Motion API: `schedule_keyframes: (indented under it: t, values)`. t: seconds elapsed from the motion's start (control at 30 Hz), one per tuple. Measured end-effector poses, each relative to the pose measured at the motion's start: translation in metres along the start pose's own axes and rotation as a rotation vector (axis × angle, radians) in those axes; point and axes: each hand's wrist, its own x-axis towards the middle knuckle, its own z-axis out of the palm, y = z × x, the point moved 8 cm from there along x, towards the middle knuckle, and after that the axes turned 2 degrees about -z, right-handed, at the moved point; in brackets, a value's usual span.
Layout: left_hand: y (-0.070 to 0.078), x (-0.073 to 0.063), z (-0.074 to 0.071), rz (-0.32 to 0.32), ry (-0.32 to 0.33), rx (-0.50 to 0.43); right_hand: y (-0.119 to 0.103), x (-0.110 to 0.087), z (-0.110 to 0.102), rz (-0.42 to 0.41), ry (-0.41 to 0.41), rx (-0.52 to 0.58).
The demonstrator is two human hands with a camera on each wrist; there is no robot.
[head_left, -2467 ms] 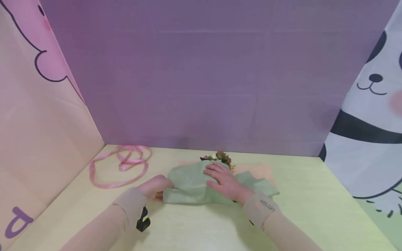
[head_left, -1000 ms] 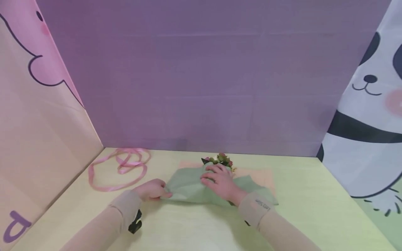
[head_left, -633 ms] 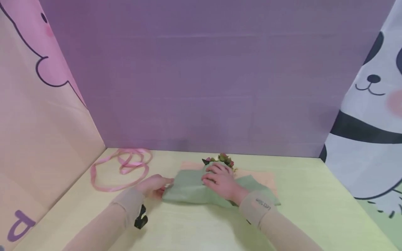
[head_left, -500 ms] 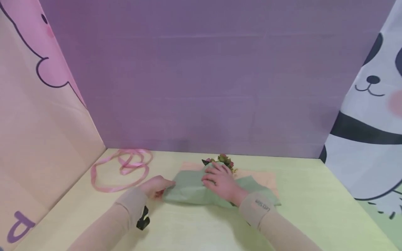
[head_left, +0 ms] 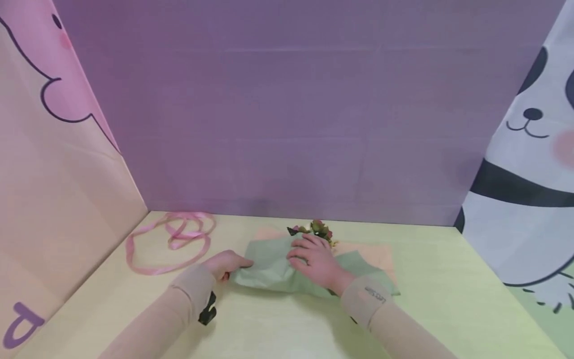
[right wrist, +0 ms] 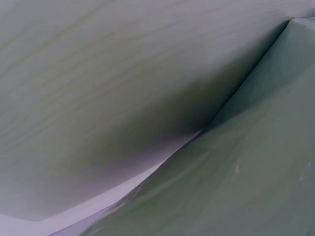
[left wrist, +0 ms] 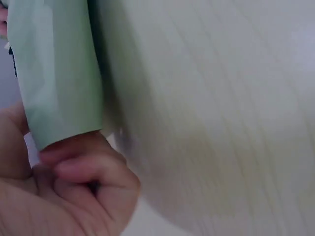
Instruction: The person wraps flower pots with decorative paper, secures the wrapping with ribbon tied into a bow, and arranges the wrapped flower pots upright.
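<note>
Pale green wrapping paper [head_left: 269, 267] lies folded over a small bunch of flowers [head_left: 319, 228], whose reddish heads and leaves stick out at the back. My left hand [head_left: 225, 263] pinches the paper's left end, thumb on top. In the left wrist view, the fingers of this left hand [left wrist: 88, 182] curl under the edge of the green paper [left wrist: 61, 78]. My right hand [head_left: 317, 263] rests on the middle of the paper, fingers spread across it. Only green paper [right wrist: 246, 182] and table show in the right wrist view. The flower stems are hidden.
A peach sheet [head_left: 374, 255] lies beneath the green paper. To the left a loosely looped pink ribbon [head_left: 157, 270] lies on the pale wooden table [head_left: 448, 289]. A purple wall [head_left: 287, 124] stands behind, with printed panels on both sides.
My left hand has shifted slightly right and renewed its hold on the paper's left end, which now lies at a changed angle. My right hand has stayed nearly in place on the paper.
</note>
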Motion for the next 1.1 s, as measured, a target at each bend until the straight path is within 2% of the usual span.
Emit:
schedule_keyframes:
  t: [0.17,0.47,0.6,0.8,0.93,1.1]
  values:
    - [0.004,0.001,0.000,0.079,0.024,-0.029,0.002,0.000,0.001,0.008,0.008,-0.014]
    - [0.012,0.003,0.001,0.189,-0.020,-0.192,0.001,0.004,0.003,0.039,-0.007,-0.031]
    - [0.025,0.000,-0.002,0.243,-0.035,-0.218,0.000,0.005,0.003,0.050,-0.005,-0.043]
    - [0.051,-0.004,-0.002,0.316,-0.071,-0.245,0.000,0.006,0.004,0.050,-0.013,-0.038]
    - [0.069,-0.009,0.006,0.367,-0.142,-0.302,-0.001,0.006,0.003,0.050,-0.017,-0.050]
    - [0.085,-0.013,0.019,0.376,-0.216,-0.385,-0.002,0.006,0.001,0.057,-0.015,-0.048]
